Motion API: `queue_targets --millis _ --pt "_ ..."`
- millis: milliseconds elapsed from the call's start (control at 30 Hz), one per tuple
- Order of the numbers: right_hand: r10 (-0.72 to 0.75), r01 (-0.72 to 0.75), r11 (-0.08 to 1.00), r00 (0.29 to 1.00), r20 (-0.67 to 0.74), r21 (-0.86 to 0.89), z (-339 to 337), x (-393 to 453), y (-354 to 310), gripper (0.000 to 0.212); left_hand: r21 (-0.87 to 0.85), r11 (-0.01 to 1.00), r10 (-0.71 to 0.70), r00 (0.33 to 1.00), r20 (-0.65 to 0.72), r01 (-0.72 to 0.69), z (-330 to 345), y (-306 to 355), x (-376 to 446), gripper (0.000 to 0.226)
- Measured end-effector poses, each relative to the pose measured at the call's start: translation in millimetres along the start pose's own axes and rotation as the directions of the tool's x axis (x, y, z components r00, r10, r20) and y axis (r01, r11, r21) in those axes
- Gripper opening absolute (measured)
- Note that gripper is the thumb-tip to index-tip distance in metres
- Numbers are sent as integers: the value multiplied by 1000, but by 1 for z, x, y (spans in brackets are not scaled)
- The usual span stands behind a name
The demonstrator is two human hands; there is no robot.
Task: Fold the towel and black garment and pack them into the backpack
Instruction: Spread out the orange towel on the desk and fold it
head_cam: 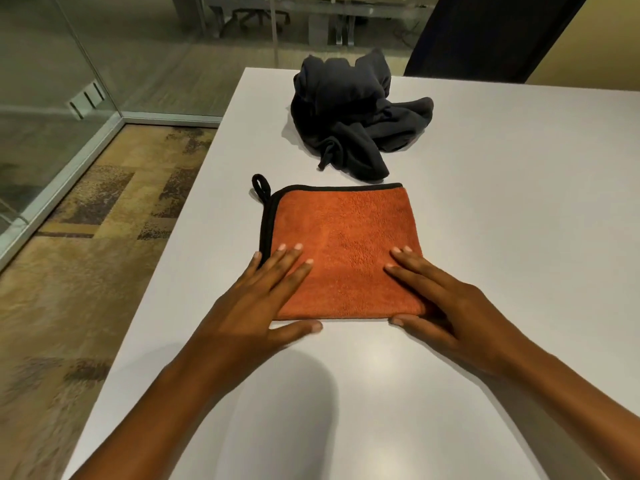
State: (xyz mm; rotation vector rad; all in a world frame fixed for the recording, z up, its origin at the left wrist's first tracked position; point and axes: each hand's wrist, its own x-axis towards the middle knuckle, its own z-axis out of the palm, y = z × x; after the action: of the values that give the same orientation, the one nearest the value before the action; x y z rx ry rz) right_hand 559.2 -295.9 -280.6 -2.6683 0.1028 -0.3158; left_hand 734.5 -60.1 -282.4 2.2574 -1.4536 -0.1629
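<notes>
Orange towel (346,251) lies folded on the white table (519,202); left hand (256,299) and right hand (446,303) rest flat, fingers spread, on its near corners. Black garment (356,116) remains crumpled beyond it. Backpack not visible; packing outstanding.

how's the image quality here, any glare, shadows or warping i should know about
Head view: soft glare patches on the white table near the bottom edge; a rounded shadow falls between the forearms; wide-angle warping bends the table edges and glass wall; the orange towel is sharp, with the left hand and right hand flat on it; the black garment loses fold detail in the dark.
</notes>
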Motion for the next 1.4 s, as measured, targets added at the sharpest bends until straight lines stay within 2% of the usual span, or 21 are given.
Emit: queue_targets --millis 67,133,167,200,233,300,333,400,467,533,633,733,867,933,1033,1133,1200,1267,1333,1400 --pt "-22 21 999 999 -27 -31 -4 -9 1 53 22 999 44 993 -110 -41 -3 5 -9 59" --pt "-46 44 999 997 -65 -32 -10 -14 3 40 156 978 170 965 -199 -140 -3 7 -18 43" --pt "-53 52 999 995 -85 -10 -14 -16 2 35 181 972 189 957 -220 -150 -2 9 -21 40" --pt "-37 41 998 994 -106 40 -18 -17 0 33 114 988 126 962 -243 -101 -3 12 -24 38" --pt "14 3 993 990 -138 121 -24 -16 -4 32 -51 999 -22 961 -275 9 -11 19 -25 34" --pt "202 -135 927 965 -164 349 -36 -12 -15 22 -434 887 -285 928 -241 160 -24 27 -22 29" --pt "298 -190 865 939 -170 465 -43 -7 -21 18 -545 822 -351 900 -259 164 -31 28 -16 31" --pt "429 -199 725 879 -207 659 -55 7 -29 17 -724 672 -478 838 -265 154 -51 31 1 40" --pt "539 -212 630 812 -224 747 -61 27 -31 25 -833 542 -563 785 -260 113 -64 31 22 36" --pt "627 -279 593 748 -217 755 -57 46 -25 25 -823 553 -615 730 -298 130 -64 29 45 29" --pt "736 -425 594 631 -247 683 -43 73 -6 25 -713 660 -643 669 -373 238 -49 28 75 22" --pt "790 -570 601 530 -308 560 -30 94 8 31 -565 758 -606 675 -422 327 -27 25 103 23" --pt "810 -704 582 453 -373 408 -17 110 12 38 -394 792 -604 689 -400 467 -13 14 123 24" --pt "802 -749 577 442 -401 327 -11 112 14 39 -264 808 -589 701 -402 527 -10 12 124 26" --pt "769 -763 601 473 -431 237 -6 109 12 38 -86 826 -538 735 -413 557 -7 12 119 27" --pt "751 -767 621 524 -401 161 -9 104 14 46 -61 814 -550 735 -396 577 -11 7 115 29" --pt "640 -728 684 623 -449 -36 -15 106 15 50 -49 860 -475 764 -436 507 -16 7 115 34" --pt "436 -564 791 792 -428 -238 -20 113 8 57 20 934 -320 859 -399 357 -16 12 116 45" --pt "260 -327 885 938 -230 -333 -15 122 -8 66 119 968 -185 946 -267 223 -7 18 116 56" --pt "149 -146 929 989 -19 -341 -1 125 -22 62 294 943 -120 984 -130 154 5 18 114 62"
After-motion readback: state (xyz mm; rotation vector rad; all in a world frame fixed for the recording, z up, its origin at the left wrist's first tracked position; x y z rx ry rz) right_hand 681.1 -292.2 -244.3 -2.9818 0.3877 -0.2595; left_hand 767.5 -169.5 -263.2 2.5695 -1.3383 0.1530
